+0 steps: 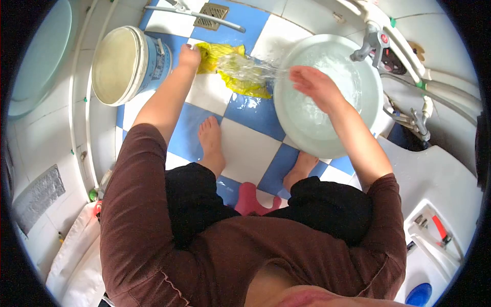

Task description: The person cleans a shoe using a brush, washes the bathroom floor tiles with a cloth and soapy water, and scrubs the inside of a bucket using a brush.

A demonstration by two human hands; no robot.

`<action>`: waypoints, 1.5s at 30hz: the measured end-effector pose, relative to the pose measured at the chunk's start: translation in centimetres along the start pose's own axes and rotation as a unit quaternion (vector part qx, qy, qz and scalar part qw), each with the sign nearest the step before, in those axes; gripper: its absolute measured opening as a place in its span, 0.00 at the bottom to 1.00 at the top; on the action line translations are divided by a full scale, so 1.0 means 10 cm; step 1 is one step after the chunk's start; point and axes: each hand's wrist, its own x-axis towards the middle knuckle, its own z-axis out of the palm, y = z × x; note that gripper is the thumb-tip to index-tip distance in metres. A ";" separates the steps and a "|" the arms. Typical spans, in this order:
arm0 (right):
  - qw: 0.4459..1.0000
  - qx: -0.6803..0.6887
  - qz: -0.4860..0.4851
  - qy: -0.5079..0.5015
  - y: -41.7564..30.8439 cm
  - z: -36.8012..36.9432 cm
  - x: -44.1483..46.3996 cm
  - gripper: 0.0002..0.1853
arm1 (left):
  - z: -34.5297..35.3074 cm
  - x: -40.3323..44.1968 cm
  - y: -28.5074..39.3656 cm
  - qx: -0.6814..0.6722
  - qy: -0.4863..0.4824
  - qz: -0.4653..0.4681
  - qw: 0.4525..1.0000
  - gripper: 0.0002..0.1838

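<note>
My left hand (190,57) is closed on one end of a thin, crumpled yellow plastic bag (208,58), which spreads wet and shiny just above the blue and white floor tiles. A streak of splashing water (250,69) runs from the basin side across the bag. My right hand (313,86) is over the left part of a large pale round basin (377,102), its fingers stretched out and holding nothing. Clear water (317,125) in the basin is rippling.
A white bucket (115,66) with a blue label stands at the left. A tap (371,45) with pipes is above the basin's right side. A floor drain (211,16) lies at the back. A pink stool (249,199) and a white washing machine (434,174) are near me.
</note>
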 end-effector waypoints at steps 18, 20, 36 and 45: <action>0.984 0.047 0.142 -0.093 -0.27 0.41 -0.21 0.14 | 0.33 -1.79 0.00 0.258 -0.418 0.295 0.819 0.19; 0.990 -0.050 0.127 -0.019 -0.25 0.26 -0.13 0.14 | 0.30 -1.81 -0.08 0.216 -0.409 0.209 0.862 0.20; 0.963 -0.010 0.202 -0.180 -0.17 0.78 0.15 0.16 | 0.47 -1.63 -0.08 0.152 -0.046 0.166 0.973 0.35; 0.661 -0.647 -0.302 0.232 1.15 1.59 2.11 0.25 | 0.58 -2.30 -0.27 0.160 -0.147 0.189 0.958 0.34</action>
